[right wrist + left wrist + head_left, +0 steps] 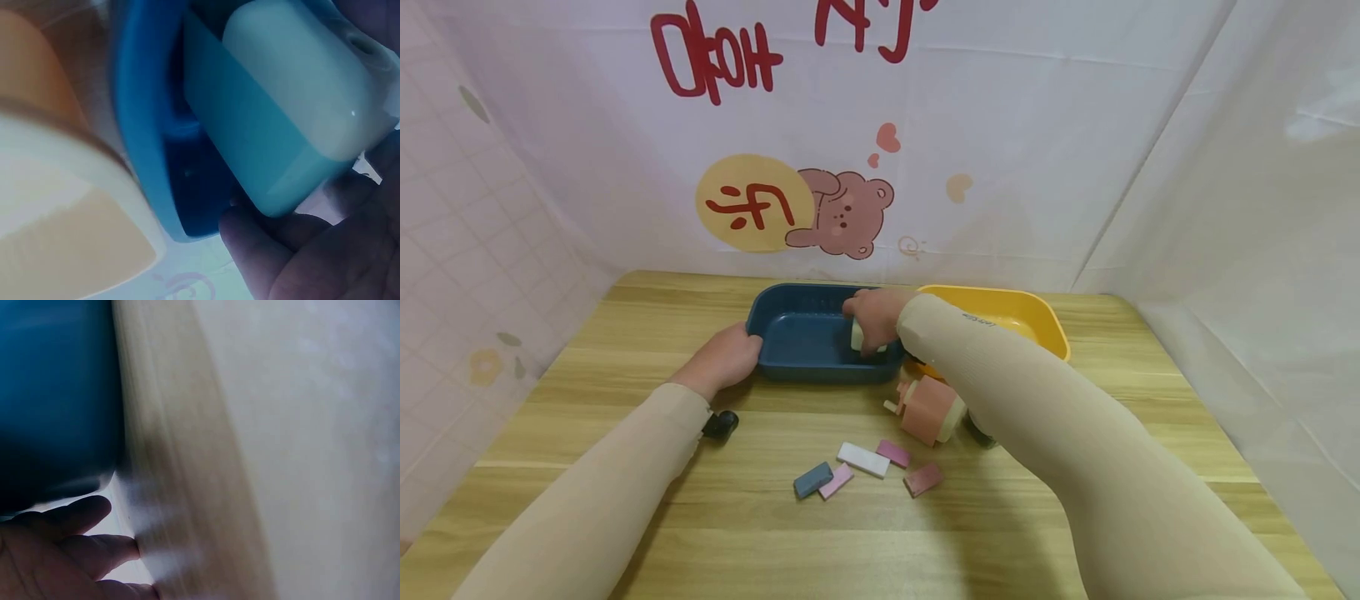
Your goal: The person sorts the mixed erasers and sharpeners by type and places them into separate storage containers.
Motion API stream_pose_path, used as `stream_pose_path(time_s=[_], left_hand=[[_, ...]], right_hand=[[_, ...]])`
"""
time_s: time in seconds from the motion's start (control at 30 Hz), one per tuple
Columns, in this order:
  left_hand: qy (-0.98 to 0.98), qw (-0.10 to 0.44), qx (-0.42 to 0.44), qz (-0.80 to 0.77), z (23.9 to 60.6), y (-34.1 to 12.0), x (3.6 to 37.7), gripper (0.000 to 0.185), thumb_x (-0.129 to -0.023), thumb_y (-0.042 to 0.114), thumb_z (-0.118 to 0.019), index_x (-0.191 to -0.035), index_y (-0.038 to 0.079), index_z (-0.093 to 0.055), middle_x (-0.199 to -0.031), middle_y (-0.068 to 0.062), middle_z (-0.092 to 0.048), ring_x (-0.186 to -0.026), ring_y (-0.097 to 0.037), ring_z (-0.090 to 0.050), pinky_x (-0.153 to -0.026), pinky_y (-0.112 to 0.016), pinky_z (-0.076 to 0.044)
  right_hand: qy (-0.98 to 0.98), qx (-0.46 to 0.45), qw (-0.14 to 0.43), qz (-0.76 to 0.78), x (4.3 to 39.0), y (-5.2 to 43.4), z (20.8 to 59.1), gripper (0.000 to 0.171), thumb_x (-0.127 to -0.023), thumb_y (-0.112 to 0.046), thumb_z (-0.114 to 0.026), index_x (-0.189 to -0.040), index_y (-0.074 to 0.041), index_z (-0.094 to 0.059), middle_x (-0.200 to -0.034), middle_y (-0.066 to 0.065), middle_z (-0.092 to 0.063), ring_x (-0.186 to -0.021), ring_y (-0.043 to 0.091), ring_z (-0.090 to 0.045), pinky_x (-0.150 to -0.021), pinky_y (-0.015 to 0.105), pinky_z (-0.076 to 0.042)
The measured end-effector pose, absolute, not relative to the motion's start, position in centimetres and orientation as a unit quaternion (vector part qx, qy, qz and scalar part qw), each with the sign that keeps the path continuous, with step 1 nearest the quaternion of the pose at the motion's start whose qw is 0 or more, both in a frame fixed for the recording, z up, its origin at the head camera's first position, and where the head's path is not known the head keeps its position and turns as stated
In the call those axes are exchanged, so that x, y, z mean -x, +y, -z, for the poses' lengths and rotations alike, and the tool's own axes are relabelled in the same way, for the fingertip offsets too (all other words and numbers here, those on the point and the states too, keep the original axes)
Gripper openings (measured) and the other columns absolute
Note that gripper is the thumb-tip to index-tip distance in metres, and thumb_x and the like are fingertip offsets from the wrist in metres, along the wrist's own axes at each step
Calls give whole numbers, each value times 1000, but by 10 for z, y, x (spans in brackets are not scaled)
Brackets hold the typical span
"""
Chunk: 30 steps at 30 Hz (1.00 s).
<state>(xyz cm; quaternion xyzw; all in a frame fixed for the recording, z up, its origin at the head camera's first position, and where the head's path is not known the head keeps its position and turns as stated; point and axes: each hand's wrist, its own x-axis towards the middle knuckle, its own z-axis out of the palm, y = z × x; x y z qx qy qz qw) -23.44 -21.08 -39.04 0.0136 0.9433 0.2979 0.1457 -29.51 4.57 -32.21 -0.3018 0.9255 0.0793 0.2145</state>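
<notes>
In the head view a dark blue plastic bin [820, 375] stands at the back of the table. My left hand [726, 358] grips its left end at the rim; in the left wrist view the fingers [94, 550] lie beside the bin's outer corner. My right hand [874, 318] is inside the bin's right end. It holds a teal and white pencil sharpener [269, 125] with a round hole in one end, the fingers [262, 250] around its body. A pink and cream crank pencil sharpener [928, 410] lies on the table just in front of the bins.
A yellow bin [1048, 321] adjoins the blue one on the right, partly behind my right sleeve. Several small eraser-like blocks, including a white one [863, 459] and a grey one [813, 481], lie nearer me. A dark object [981, 432] shows partly under the right sleeve.
</notes>
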Motion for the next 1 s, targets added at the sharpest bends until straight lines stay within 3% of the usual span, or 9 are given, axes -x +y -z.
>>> stream_pose_path(time_s=[0.2, 0.33, 0.6, 0.8, 1.0], left_hand=[[943, 147, -10, -299, 390, -212, 234, 62, -107, 25, -22, -157, -8, -36, -158, -27, -47, -119, -37, -53, -115, -58, -40], [943, 145, -14, -299, 391, -212, 233, 61, -108, 25, -22, -156, -8, -38, -151, -26, -52, -115, -37, -53, -109, -55, -43], [941, 149, -13, -302, 392, -212, 235, 61, -107, 26, -22, -155, -6, -40, -152, -25, -51, -116, -37, -52, -110, -56, -42], [942, 152, -10, -300, 391, -212, 235, 62, -106, 27, -22, -156, -7, -39, -152, -25, -51, -117, -37, -52, -110, -55, -41], [942, 153, -11, -297, 391, -211, 236, 62, -106, 26, -22, -156, -7, -38, -154, -25, -50, -116, -37, -52, -111, -56, -41]], right_hand=[[926, 307, 207, -72, 296, 48, 318, 84, -88, -40, -83, -158, -16, -44, -160, 8, -48, -137, 25, -53, -121, 45, -42], [929, 304, 202, -59, 299, 55, 314, 90, -87, -45, -81, -161, -16, -40, -165, 8, -42, -142, 26, -50, -123, 44, -39], [938, 294, 179, -33, 295, 84, 290, 88, -93, -55, -72, -164, -20, -35, -172, 4, -32, -153, 28, -40, -127, 49, -33], [939, 309, 148, -28, 286, 117, 273, 87, -92, -55, -74, -162, -19, -38, -170, 5, -35, -156, 31, -36, -127, 52, -32], [935, 329, 132, -9, 269, 151, 261, 84, -91, -51, -77, -158, -14, -44, -164, 7, -44, -150, 32, -45, -124, 52, -37]])
